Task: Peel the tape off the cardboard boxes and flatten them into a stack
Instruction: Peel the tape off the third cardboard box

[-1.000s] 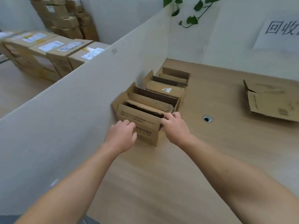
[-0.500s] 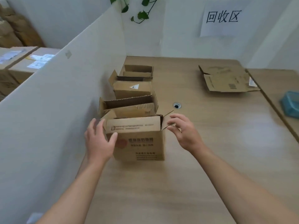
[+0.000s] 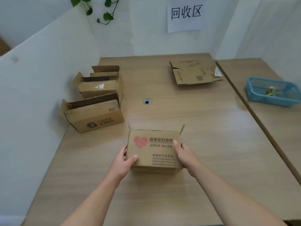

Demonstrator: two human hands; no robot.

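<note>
Left hand [image 3: 124,161], right hand [image 3: 184,154]: both grips curled round sides of red-heart carton [image 3: 154,150], thumbs on top | Douyin-logo carton [image 3: 97,119], 10 o'clock | sign [image 3: 185,15] "回收区", 12 o'clock

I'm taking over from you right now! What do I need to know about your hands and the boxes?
Hands: the left hand has its grip on the left side of the heart box, thumb on the front; the right hand holds the right side.
The box is near the middle of the table, flaps open.
Done: one flattened box lies far right.
To do: flatten the heart box and the open boxes by the left partition, then stack. I can't see any tape from here.
</note>
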